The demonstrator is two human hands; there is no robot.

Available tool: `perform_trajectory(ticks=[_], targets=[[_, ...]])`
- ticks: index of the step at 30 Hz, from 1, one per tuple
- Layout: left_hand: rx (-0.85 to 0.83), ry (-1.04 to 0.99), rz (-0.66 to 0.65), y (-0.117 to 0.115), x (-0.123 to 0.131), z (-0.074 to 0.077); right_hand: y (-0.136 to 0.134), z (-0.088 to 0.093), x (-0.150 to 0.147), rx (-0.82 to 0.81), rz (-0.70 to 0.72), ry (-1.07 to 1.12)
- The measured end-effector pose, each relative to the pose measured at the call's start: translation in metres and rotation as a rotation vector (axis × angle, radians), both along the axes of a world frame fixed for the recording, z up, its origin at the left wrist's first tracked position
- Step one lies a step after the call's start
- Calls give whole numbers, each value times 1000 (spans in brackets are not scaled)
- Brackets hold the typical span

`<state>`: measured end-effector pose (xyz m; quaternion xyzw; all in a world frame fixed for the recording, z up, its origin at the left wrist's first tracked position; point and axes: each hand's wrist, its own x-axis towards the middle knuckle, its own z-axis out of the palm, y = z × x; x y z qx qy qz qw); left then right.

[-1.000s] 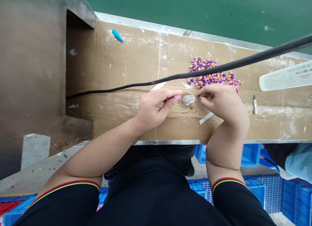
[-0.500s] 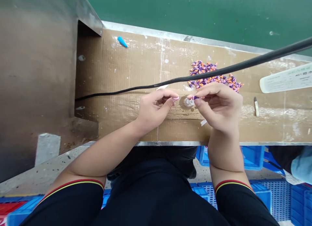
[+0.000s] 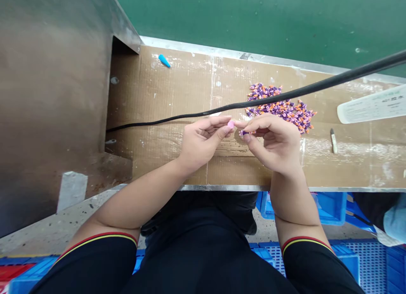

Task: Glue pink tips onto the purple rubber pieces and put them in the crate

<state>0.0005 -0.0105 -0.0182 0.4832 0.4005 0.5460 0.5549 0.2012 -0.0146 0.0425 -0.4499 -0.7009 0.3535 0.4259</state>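
Note:
Between the thumb and fingers of my left hand (image 3: 203, 141) is a small pink piece (image 3: 231, 125). My right hand (image 3: 274, 141) pinches a small purple figure piece (image 3: 244, 133) with some white and orange on it. The two hands are close together over the cardboard-covered bench (image 3: 171, 158), and my right forefinger reaches up beside the pink piece. Behind my right hand lies a pile of small purple, orange and pink pieces (image 3: 301, 114), partly hidden by that hand and by a black cable.
The black cable (image 3: 177, 115) runs across the bench above my hands. A blue tapered cap (image 3: 164, 60) lies at the back left. To the right are a white bottle (image 3: 364, 107) and a small pen-like tool (image 3: 333, 141). A metal housing (image 3: 63, 95) stands on the left.
My right hand has moved left with the purple piece, nearer to my left hand. The pink piece is turned to show its broader face. The clear small cup is now hidden.

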Motion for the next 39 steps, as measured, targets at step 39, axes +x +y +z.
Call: perform_trajectory(ticks=[39], targets=[[-308, -463, -153, -7, 3, 23, -6, -33, -37, 575, -268, -17]])
